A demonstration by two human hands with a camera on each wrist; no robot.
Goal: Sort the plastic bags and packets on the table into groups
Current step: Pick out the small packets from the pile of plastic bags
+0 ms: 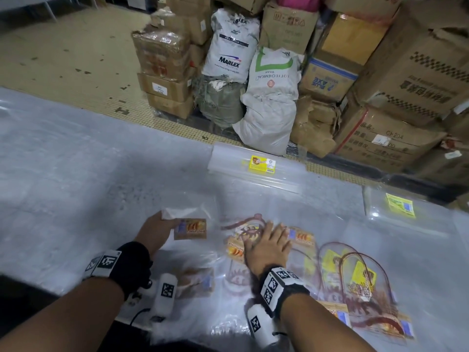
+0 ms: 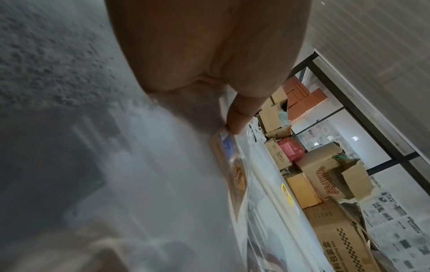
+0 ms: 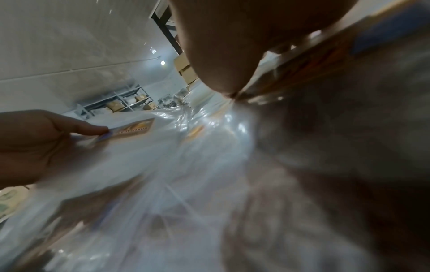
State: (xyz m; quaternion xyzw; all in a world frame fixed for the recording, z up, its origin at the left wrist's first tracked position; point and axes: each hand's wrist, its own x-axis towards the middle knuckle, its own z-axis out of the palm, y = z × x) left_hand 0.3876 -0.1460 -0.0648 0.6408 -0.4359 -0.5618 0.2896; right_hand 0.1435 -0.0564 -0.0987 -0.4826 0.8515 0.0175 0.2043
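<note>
On the grey table (image 1: 76, 161), near its front edge, a clear plastic packet with an orange-brown printed label (image 1: 189, 228) is pinched at its left edge by the left hand (image 1: 154, 231); in the left wrist view the thumb (image 2: 239, 117) is seen laid on top of the packet's corner (image 2: 227, 147), with the packet held low over the table; whether it touches the surface cannot be told. Just to its right, the right hand (image 1: 266, 246) is laid flat, fingers straight and close together, on a loose heap of clear printed bags (image 1: 337, 270); these bags carry dark red looped outlines and yellow and orange labels, and they overlap one another toward the table's right front; the heap is blurred in the right wrist view, where only the palm (image 3: 221, 46) is seen pressed onto glossy plastic. Another blurred orange-labelled packet (image 1: 196, 282) is seen lying between the two forearms. Farther back, a stack of clear bags with a yellow label (image 1: 261, 163) is set at the table's far edge; well to the right, a second clear stack with a yellow-green label (image 1: 401, 205) is placed near the right edge. Black wrist straps with white coded markers (image 1: 278, 284) are worn on both wrists. Beyond the table, white sacks (image 1: 271, 97) and stacked cardboard boxes (image 1: 406, 80) are piled on a tiled floor (image 1: 63, 52).
</note>
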